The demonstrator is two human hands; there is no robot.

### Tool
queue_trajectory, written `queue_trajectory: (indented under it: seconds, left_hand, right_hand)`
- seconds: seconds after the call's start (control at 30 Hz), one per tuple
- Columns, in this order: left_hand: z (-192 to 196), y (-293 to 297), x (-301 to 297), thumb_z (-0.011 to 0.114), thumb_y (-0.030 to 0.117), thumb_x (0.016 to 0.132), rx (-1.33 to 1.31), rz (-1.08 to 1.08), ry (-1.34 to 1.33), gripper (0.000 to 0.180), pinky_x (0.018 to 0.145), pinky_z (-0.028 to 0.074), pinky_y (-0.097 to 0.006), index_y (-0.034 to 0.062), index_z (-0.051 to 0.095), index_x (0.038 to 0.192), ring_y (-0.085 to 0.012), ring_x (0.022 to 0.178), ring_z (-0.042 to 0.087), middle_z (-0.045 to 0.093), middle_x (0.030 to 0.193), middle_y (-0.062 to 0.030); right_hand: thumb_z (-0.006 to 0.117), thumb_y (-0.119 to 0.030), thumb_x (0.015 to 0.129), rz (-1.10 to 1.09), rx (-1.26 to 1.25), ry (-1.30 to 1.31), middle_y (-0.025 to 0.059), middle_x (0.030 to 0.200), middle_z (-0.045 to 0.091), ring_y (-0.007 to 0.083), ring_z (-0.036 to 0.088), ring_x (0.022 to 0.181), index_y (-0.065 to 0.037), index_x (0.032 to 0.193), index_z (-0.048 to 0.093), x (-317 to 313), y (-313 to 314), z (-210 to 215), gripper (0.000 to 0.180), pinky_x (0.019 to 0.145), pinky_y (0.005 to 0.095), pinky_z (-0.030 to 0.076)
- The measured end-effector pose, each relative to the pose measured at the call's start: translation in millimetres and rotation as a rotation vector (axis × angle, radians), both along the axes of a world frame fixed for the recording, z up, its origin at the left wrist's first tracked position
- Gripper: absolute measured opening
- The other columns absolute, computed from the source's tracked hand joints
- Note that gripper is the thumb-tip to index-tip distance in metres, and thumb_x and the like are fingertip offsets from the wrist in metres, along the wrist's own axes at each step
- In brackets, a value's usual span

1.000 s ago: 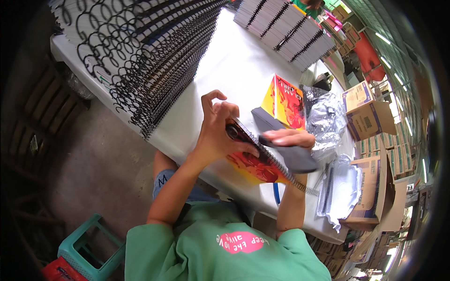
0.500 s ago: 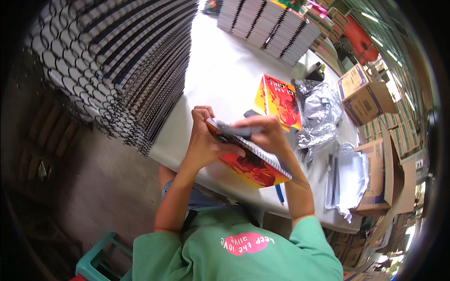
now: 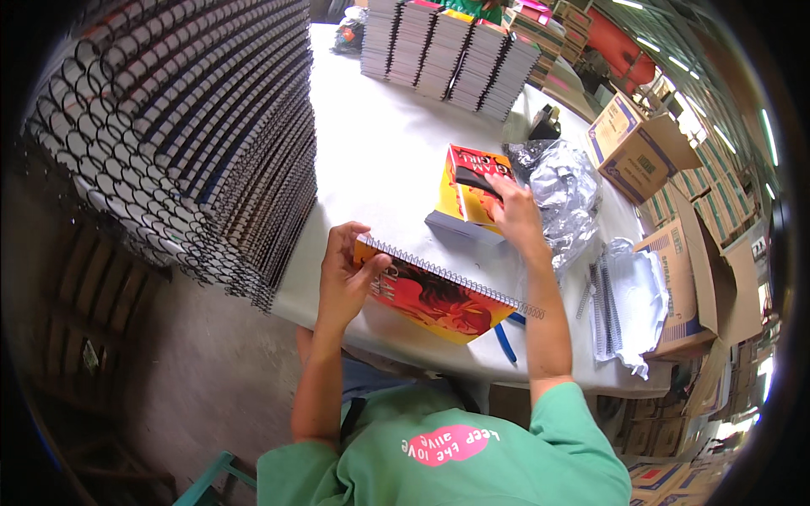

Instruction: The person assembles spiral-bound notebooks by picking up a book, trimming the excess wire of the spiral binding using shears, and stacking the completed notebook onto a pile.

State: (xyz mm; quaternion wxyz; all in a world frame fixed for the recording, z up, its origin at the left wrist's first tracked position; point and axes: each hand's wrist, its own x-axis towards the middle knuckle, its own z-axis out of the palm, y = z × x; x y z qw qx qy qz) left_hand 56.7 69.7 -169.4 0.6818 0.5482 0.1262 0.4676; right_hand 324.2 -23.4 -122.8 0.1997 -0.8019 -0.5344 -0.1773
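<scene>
Two hands share the work; left hand (image 3: 344,274) grips the spiral notebook (image 3: 439,295) upright at the bench (image 3: 380,143) edge; right hand (image 3: 515,215) lies open, reaching the cover stack (image 3: 472,190).

Single head view, fisheye, worn on the person's head, looking steeply down and slightly forward. Upright, not mirrored. Close range: own green shirt (image 3: 447,447) fills the lower edge, both forearms rise from it to mid-frame. White worktop (image 3: 388,143) runs from centre toward the top, its edges bending at the rim. Notebook stack (image 3: 186,126) looms large at upper left, so the camera sits just beside it. Cardboard boxes (image 3: 633,139) curve along the right rim, floor (image 3: 194,379) lower left. No second view, so no overlap.
</scene>
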Motion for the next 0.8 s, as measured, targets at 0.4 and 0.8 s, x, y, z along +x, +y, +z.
queue_trajectory:
  seconds: [0.4, 0.8]
  left_hand:
    - [14, -20, 8, 0.066, 0.005, 0.084, -0.146, 0.11, -0.08, 0.023, 0.069, 0.043, -0.02, 0.0025, 0.057, 0.106, -0.0062, 0.074, 0.051, 0.058, 0.087, -0.0029]
    - [30, -46, -3, 0.075, -0.002, 0.068, 0.406, 0.705, 0.115, 0.029, 0.067, 0.043, -0.024, 0.0028, 0.068, 0.096, -0.0124, 0.071, 0.057, 0.067, 0.083, -0.0032]
  right_hand:
    - [0.053, -0.034, 0.087, -0.318, -0.381, 0.223, 0.0148, 0.143, 0.031, 0.0355, 0.029, 0.13, -0.012, 0.141, 0.032, -133, -177, -82, 0.062, 0.103, 0.0556, 0.022]
    - [0.044, -0.015, 0.094, -0.138, 0.54, 0.801, 0.0137, 0.115, 0.047, 0.0211, 0.049, 0.099, -0.006, 0.136, 0.039, -136, -165, -44, 0.043, 0.086, 0.0289, 0.04]
